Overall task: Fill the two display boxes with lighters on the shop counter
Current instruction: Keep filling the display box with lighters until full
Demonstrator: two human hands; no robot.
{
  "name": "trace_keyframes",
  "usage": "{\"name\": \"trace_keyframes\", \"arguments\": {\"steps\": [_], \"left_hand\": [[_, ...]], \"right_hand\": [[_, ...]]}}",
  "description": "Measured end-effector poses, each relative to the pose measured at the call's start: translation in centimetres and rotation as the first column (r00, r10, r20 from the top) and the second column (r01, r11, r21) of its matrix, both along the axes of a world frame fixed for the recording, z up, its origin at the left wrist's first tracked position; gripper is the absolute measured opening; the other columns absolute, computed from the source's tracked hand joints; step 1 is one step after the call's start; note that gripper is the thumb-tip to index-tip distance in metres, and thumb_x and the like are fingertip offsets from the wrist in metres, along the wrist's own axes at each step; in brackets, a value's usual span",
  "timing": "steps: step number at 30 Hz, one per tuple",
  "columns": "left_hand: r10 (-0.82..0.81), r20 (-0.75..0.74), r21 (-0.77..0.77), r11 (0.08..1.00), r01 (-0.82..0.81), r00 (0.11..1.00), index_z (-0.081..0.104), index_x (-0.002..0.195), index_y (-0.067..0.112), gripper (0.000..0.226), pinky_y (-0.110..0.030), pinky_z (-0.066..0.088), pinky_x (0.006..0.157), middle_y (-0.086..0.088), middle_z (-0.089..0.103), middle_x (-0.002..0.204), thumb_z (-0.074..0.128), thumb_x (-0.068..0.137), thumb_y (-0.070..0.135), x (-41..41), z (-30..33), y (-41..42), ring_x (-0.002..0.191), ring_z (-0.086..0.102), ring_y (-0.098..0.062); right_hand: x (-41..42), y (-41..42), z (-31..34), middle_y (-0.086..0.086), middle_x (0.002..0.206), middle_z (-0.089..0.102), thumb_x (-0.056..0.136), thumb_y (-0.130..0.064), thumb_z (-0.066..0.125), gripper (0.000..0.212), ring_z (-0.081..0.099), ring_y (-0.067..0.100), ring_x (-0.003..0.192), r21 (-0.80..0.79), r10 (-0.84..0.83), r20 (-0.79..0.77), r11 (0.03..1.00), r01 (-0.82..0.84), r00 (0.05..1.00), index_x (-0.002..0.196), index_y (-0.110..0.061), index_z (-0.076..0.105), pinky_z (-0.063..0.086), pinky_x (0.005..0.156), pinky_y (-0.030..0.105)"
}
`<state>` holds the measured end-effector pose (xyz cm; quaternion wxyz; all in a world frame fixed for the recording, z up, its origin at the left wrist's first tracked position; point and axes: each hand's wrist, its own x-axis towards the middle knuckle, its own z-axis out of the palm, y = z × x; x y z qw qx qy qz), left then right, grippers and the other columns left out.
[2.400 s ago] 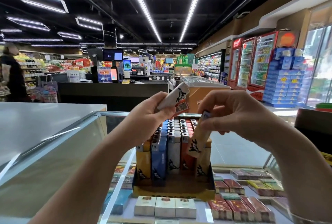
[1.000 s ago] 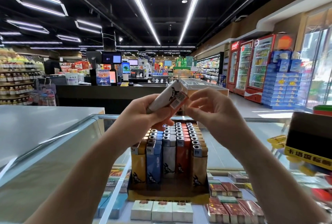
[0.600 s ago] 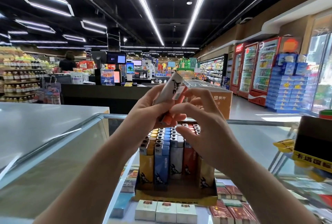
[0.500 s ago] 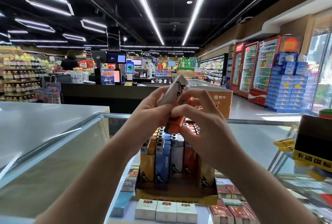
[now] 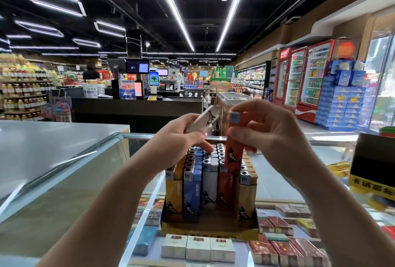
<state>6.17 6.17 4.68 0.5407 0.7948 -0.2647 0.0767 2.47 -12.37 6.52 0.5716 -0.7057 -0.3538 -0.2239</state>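
Here both hands grip one lighter each, left hand [image 5: 181,136] white lighter [image 5: 203,120], right hand [image 5: 267,129] orange lighter [image 5: 234,149], above seemingly five rows

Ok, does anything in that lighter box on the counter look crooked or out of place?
Nothing looks damaged or spilled. The lighters in the display box stand upright in colour rows. Only the front is uneven, the white and orange rows starting farther back. The right hand holds an orange lighter above them; the left hand holds a white lighter.

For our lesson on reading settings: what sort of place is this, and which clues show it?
Most likely a supermarket: stocked grocery shelves, a black checkout counter with screens, and red glass-door drink fridges.
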Motion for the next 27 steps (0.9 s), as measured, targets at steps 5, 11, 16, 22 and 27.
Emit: {"name": "trace_keyframes", "arguments": {"steps": [5,11,16,22,27], "left_hand": [[0.015,-0.001,0.050,0.999,-0.015,1.000,0.051,0.107,0.032,0.022,-0.004,0.040,0.060,0.004,0.073,0.081,0.050,0.092,0.016,0.0,0.1,0.0,0.096,0.055,-0.041],[0.038,0.009,0.080,0.996,-0.039,0.999,0.052,0.104,0.034,0.021,-0.023,0.045,0.067,0.015,0.070,0.077,0.052,0.092,0.016,-0.1,0.1,-0.1,0.075,0.058,-0.021],[0.045,0.011,0.087,0.995,-0.046,0.999,0.049,0.098,0.038,0.021,-0.024,0.042,0.068,0.012,0.071,0.077,0.051,0.092,0.018,-0.4,0.2,-0.1,0.078,0.060,-0.015],[0.049,0.015,0.093,0.994,-0.050,0.999,0.050,0.099,0.039,0.018,-0.028,0.035,0.072,0.010,0.072,0.078,0.051,0.093,0.021,-0.4,0.2,-0.1,0.075,0.061,-0.001],[0.044,0.019,0.095,0.994,-0.045,0.999,0.049,0.099,0.039,0.019,-0.024,0.039,0.069,0.009,0.072,0.079,0.049,0.094,0.021,-0.4,0.2,-0.1,0.086,0.059,-0.020]], "right_hand": [[-0.2,-0.4,0.1,-0.005,0.064,0.065,0.076,0.005,0.066,0.020,0.061,0.011,0.052,-0.006,0.035,-0.025,0.999,-0.035,0.999,0.075,-0.015,0.060,0.045,0.045,0.018],[0.1,0.3,-0.8,-0.008,0.066,0.062,0.077,-0.001,0.069,0.022,0.060,0.003,0.060,-0.402,0.003,0.003,0.915,-0.001,1.000,0.079,-0.022,0.061,0.049,0.057,0.017],[0.4,0.5,-1.2,-0.016,0.067,0.053,0.074,-0.007,0.074,0.034,0.050,-0.007,0.063,-0.589,-0.104,0.074,0.798,0.127,0.992,0.069,-0.034,0.054,0.040,0.057,0.006],[0.8,0.2,-1.3,-0.016,0.073,0.051,0.073,-0.011,0.073,0.032,0.045,-0.006,0.070,-0.639,-0.138,0.104,0.750,0.173,0.985,0.067,-0.032,0.049,0.037,0.064,0.009],[0.5,0.1,-1.3,-0.012,0.074,0.050,0.077,-0.012,0.071,0.032,0.045,-0.001,0.064,-0.669,-0.167,0.094,0.719,0.187,0.981,0.067,-0.029,0.046,0.040,0.058,0.009]]}}
